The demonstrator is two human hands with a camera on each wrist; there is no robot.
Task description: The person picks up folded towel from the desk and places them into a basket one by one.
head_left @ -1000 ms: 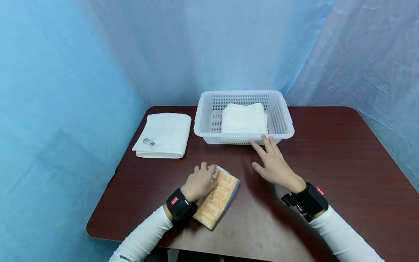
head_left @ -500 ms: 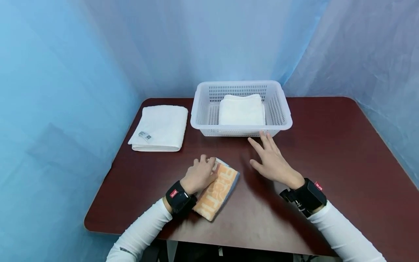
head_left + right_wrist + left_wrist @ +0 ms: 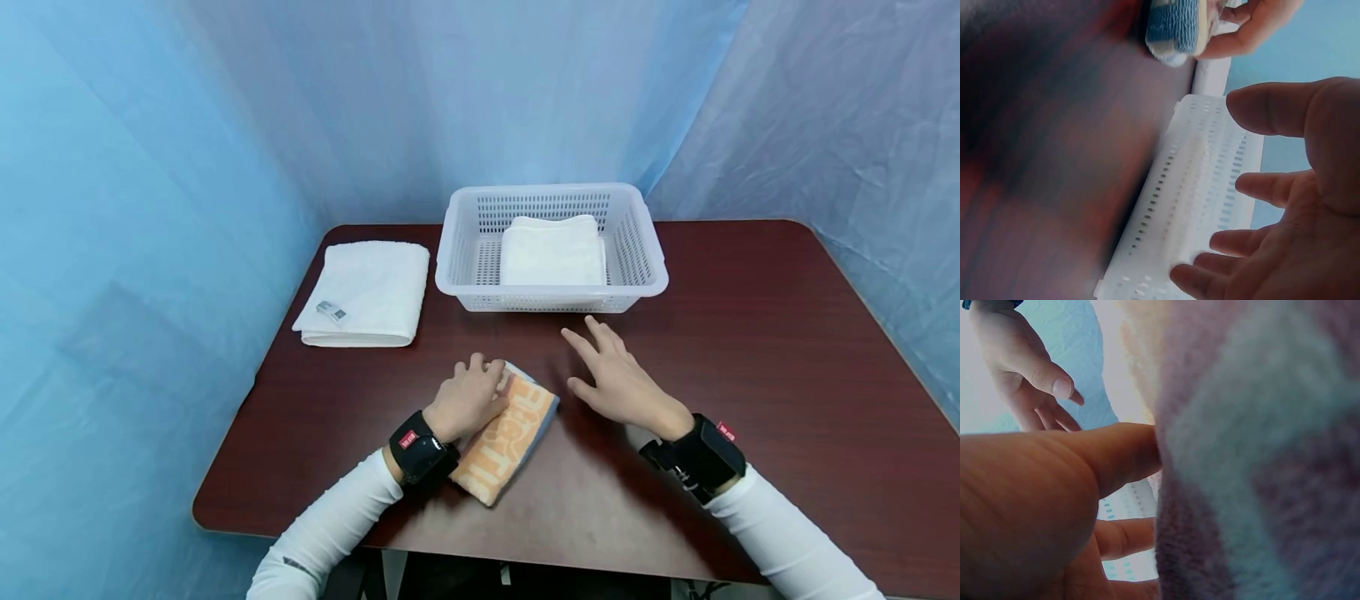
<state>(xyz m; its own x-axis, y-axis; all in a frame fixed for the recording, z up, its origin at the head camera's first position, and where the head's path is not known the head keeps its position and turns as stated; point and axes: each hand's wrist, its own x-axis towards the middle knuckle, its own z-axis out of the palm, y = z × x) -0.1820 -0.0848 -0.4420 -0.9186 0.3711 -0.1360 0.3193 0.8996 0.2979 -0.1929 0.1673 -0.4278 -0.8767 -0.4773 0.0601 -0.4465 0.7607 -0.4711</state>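
Note:
My left hand (image 3: 467, 406) grips the left edge of a folded orange towel (image 3: 508, 437) with pale lettering and a blue border, near the table's front. In the left wrist view the thumb (image 3: 1125, 453) lies against the towel's pinkish, pale-patterned side (image 3: 1254, 450), which fills the right half. The right wrist view shows its blue folded end (image 3: 1172, 28) close over the table. My right hand (image 3: 626, 385) is held with fingers spread, holding nothing, between the towel and a white perforated basket (image 3: 551, 292). A folded white towel (image 3: 552, 252) lies inside the basket.
Left of the basket, a larger folded white towel (image 3: 367, 287) with a small label (image 3: 331, 312) lies on the dark brown table (image 3: 750, 333). Blue sheeting (image 3: 480, 100) hangs behind the table and along its left side.
The left hand and the orange towel have shifted slightly right. My right hand has drawn back a little from the basket's front. The head view has tilted down slightly.

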